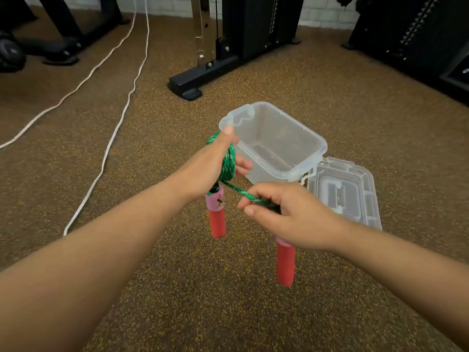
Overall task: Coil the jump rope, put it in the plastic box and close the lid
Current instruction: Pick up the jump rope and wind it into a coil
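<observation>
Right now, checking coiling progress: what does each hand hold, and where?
Left hand: the green coil. Right hand: the rope's free strand near its handle.

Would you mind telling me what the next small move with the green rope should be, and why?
Probably one more wrap: the right hand should carry the short taut stretch of green braided rope around the green coil held in the left hand. That stretch is all that looks uncoiled, both red foam handles hang free, and the clear plastic box stands open, its clear lid beside it.
</observation>
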Demonstrator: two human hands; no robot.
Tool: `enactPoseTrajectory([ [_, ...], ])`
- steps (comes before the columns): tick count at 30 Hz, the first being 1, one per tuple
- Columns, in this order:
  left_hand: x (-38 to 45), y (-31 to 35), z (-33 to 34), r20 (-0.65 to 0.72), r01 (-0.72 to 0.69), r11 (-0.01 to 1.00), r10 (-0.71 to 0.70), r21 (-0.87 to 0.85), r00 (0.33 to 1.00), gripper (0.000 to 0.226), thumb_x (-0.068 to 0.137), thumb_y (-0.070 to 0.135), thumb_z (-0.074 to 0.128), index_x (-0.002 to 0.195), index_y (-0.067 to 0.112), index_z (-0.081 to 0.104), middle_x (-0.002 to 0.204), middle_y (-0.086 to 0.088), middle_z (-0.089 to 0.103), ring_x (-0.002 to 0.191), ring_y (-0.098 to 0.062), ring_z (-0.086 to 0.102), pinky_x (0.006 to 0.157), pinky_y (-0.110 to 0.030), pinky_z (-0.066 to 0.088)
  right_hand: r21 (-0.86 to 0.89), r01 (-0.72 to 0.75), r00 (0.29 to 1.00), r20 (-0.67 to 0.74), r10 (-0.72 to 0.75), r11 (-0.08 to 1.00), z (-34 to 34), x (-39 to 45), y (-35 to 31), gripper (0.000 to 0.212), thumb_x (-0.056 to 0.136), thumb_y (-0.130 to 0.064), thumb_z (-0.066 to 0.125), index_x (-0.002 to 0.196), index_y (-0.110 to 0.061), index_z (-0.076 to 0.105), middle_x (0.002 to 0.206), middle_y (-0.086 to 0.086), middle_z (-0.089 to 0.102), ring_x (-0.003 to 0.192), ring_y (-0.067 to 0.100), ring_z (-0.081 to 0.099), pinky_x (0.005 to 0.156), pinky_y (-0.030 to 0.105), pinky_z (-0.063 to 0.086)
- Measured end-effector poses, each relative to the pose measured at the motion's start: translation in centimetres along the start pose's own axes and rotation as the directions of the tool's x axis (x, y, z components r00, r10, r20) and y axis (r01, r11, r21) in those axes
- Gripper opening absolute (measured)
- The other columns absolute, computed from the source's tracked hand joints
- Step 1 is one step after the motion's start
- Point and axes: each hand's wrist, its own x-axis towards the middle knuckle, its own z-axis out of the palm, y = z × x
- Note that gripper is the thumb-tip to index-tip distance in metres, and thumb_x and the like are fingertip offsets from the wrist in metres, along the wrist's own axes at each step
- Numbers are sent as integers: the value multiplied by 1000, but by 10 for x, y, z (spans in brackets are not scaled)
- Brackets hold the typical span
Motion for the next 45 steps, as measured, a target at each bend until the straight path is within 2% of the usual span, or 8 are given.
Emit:
enactPoseTrajectory([
  [7,-17,25,10,345,71,947,-183,314,921,90,77,72,-1,84,12,66,59,-6,68,40,-11,58,35,-11,38,-90,102,969,-216,-119,991,-29,12,7,20,95,-38,45,89,-26,61,65,-22,59,63,1,58,57,20,45],
  [10,-14,31,13,505,175,965,-253,197,825,90,88,68,2,76,2,62,38,-3,51,27,-11,46,35,-12,36,-57,135,927,-347,-146,989,-29,19,10,19,96,-38,38,89,-32,54,64,-4,57,61,11,59,57,36,50],
  [15,-15,28,16,707,199,980,-127,-20,696,40,71,54,62,56,17,55,32,6,35,31,-12,43,52,-32,31,195,179,892,-446,-75,964,-15,26,11,19,98,-32,41,92,-24,58,58,-13,46,54,3,43,54,20,36],
  [23,-11,15,1,703,268,891,76,-365,707,32,64,40,79,52,22,55,32,9,44,39,-12,54,50,-20,47,709,-51,992,-44,117,703,8,15,19,69,74,-78,46,111,-24,69,116,0,70,118,15,59,107,38,40],
  [30,-11,9,-2,767,267,914,70,-306,637,29,68,35,79,60,15,59,46,5,57,61,-13,66,62,-37,36,738,-52,998,62,9,673,3,6,20,36,85,-12,60,120,-6,60,111,17,67,104,26,61,104,52,39],
  [37,-13,15,2,681,270,940,-58,-209,730,16,71,-4,70,78,10,69,68,-10,70,62,-17,67,49,-26,52,631,-96,995,72,65,770,-4,11,25,22,90,-6,55,112,-8,57,93,1,66,85,9,63,80,25,51],
  [42,-17,20,16,505,148,980,-60,-136,861,19,73,-11,69,81,6,69,78,-18,68,70,-22,68,76,-32,48,467,-52,993,-65,94,883,-1,15,24,28,84,-11,53,112,-18,57,97,4,67,88,14,63,82,38,53],
  [45,-21,16,20,412,114,989,-64,-98,909,22,67,1,78,86,7,69,78,-31,63,62,-26,57,63,-30,44,323,-18,993,-108,56,946,-2,16,24,31,79,-17,52,110,-24,56,96,7,67,91,24,65,80,49,54],
])
